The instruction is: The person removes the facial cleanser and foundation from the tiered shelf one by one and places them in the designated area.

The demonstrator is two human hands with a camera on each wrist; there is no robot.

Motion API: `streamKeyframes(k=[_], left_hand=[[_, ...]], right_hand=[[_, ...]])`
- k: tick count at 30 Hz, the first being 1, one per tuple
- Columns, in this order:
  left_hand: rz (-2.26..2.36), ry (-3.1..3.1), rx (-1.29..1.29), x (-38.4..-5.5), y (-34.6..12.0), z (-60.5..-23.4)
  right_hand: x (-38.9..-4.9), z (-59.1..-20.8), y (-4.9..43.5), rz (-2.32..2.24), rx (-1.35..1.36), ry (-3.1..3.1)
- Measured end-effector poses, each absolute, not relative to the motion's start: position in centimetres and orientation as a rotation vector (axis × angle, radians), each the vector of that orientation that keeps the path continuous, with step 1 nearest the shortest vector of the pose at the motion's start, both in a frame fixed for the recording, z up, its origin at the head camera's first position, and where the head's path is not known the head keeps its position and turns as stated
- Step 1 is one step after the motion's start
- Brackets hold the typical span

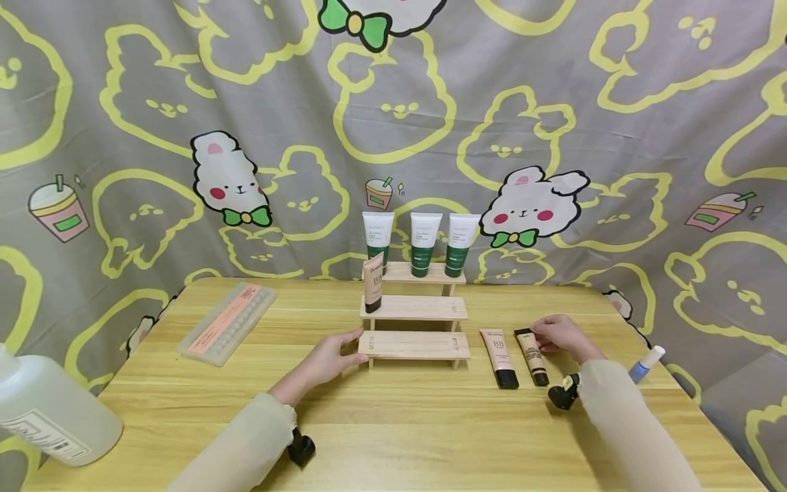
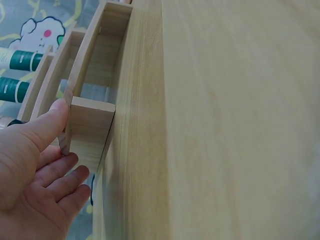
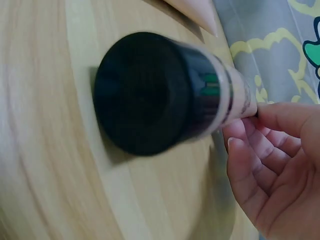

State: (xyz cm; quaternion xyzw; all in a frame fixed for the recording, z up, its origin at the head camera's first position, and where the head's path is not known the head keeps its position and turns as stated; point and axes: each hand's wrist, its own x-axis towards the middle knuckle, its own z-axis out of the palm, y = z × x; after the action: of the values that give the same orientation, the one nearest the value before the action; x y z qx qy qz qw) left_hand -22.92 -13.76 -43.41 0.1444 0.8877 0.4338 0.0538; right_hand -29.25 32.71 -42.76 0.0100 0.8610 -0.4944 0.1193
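Note:
My left hand [image 1: 332,357] pinches the left end of the lowest step of a three-tier wooden stand [image 1: 413,344], thumb on one side and forefinger on the other in the left wrist view. My right hand [image 1: 561,335] pinches the flat tail end of a beige cosmetic tube [image 1: 531,355] with a black cap, which faces the camera in the right wrist view. Beside it lies a pinkish BB cream tube [image 1: 499,358]. Another BB cream tube [image 1: 373,283] stands cap-down on the middle step. Three white-and-green tubes [image 1: 425,244] stand on the top step.
A flat translucent case [image 1: 229,322] with an orange label lies at the left of the wooden table [image 1: 381,430]. A large translucent jug [image 1: 58,410] stands at the near left. By the right forearm is a small blue bottle with a white cap [image 1: 647,363]. A patterned curtain [image 1: 295,102] hangs behind.

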Motion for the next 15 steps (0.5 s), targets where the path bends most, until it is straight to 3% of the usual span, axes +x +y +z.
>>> streamKeyframes(k=[15], left_hand=[[1.311,2.705,0.448,-22.86,-13.74,-43.34]], right_hand=[[-29.26,-42.74,32.69,-1.447,0.101,2.463]])
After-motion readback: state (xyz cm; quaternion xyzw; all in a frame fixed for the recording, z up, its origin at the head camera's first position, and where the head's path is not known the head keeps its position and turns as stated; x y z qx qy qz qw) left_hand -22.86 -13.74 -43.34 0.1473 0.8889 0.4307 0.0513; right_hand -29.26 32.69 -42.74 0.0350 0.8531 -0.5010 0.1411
